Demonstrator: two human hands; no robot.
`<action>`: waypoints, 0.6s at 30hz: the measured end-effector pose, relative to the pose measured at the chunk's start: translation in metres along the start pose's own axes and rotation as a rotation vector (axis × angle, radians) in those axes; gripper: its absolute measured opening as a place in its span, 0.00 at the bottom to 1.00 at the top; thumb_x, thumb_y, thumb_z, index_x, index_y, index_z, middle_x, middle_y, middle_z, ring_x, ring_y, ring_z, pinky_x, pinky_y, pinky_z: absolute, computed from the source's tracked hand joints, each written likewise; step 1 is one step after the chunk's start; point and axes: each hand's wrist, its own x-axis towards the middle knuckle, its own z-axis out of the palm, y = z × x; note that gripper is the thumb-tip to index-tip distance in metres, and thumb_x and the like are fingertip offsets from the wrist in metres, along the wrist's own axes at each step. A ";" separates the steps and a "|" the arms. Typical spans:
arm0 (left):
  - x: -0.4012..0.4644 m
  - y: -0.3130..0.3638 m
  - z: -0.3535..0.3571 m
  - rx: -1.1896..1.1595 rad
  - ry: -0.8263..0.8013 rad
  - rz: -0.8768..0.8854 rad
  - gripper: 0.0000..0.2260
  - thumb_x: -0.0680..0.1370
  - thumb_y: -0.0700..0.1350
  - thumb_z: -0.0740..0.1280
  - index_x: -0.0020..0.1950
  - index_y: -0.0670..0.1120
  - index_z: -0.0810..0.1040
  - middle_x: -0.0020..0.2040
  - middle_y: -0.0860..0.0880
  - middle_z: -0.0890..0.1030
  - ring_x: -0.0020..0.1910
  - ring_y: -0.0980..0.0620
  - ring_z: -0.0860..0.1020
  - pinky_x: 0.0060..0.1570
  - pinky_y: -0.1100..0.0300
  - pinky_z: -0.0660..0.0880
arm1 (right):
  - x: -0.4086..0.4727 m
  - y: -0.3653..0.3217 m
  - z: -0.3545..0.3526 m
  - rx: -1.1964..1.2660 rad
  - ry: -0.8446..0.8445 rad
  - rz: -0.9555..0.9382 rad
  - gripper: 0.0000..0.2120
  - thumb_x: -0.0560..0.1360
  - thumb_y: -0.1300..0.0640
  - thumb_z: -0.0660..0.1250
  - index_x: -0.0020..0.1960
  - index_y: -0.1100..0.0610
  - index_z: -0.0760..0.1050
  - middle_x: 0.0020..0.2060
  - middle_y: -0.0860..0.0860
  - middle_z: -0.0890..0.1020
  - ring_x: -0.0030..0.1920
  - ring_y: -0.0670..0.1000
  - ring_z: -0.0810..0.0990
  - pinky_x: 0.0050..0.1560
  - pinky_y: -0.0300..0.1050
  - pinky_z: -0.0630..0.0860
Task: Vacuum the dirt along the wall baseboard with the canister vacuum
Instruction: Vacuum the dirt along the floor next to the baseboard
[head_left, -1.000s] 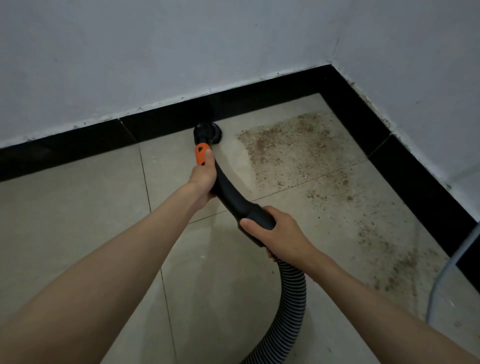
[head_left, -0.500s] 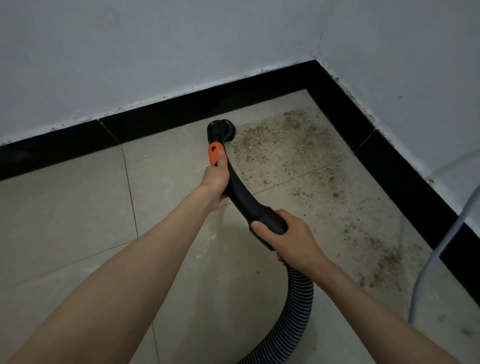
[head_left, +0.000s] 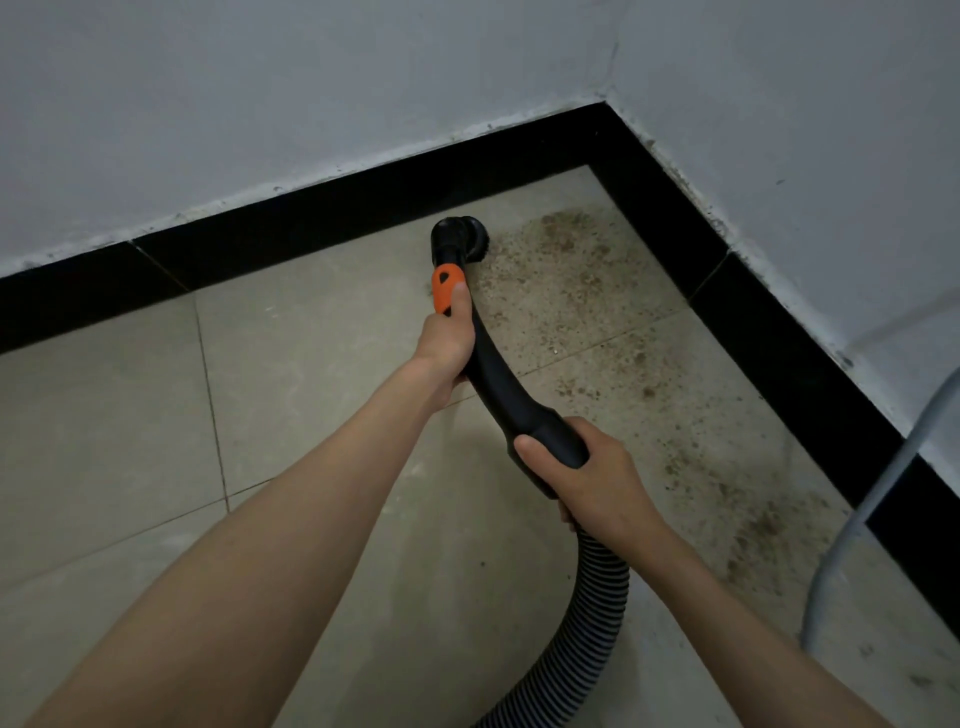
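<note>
From the head camera, looking down into the room's corner: the left hand (head_left: 445, 345) is gripping the black vacuum handle (head_left: 498, 384) up front, fingers curled round it and the thumb lying along the orange slider (head_left: 445, 288). The right hand (head_left: 587, 475) is wrapping round the thick rear end of that handle, thumb across the top, just where the ribbed hose (head_left: 576, 639) is joining and curving away toward the bottom edge. The canister itself is lying out of frame.

The round brush nozzle (head_left: 460, 236) is sitting on the beige floor tiles (head_left: 114, 415), close to the black baseboard (head_left: 322, 228) of the far wall and touching the left edge of the dirt (head_left: 576, 291). That brown, speckled dirt is spreading rightward from the nozzle to the corner, then trailing along the right-hand baseboard toward the near side, thicker in a patch near a grey metal tube (head_left: 878, 499) that is leaning in at the right edge. White walls (head_left: 260, 93) are rising above the baseboard.
</note>
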 end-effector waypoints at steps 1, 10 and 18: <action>0.001 0.001 0.005 0.007 -0.008 0.002 0.25 0.80 0.61 0.51 0.63 0.42 0.67 0.53 0.44 0.76 0.54 0.45 0.76 0.54 0.51 0.76 | 0.000 0.001 -0.003 0.017 0.006 0.007 0.18 0.64 0.36 0.70 0.45 0.47 0.76 0.27 0.46 0.77 0.22 0.42 0.74 0.24 0.37 0.70; 0.013 0.019 0.048 0.117 -0.069 0.034 0.27 0.80 0.62 0.51 0.66 0.42 0.67 0.48 0.46 0.75 0.53 0.45 0.76 0.58 0.48 0.75 | 0.014 0.007 -0.028 0.078 0.078 0.035 0.14 0.68 0.41 0.71 0.45 0.50 0.76 0.24 0.45 0.76 0.22 0.45 0.74 0.24 0.39 0.71; 0.021 0.037 0.081 0.178 -0.152 0.041 0.28 0.81 0.62 0.50 0.71 0.42 0.63 0.59 0.44 0.74 0.56 0.45 0.75 0.57 0.51 0.75 | 0.028 0.010 -0.048 0.124 0.163 0.056 0.12 0.71 0.44 0.73 0.43 0.52 0.75 0.28 0.48 0.77 0.22 0.47 0.74 0.24 0.40 0.71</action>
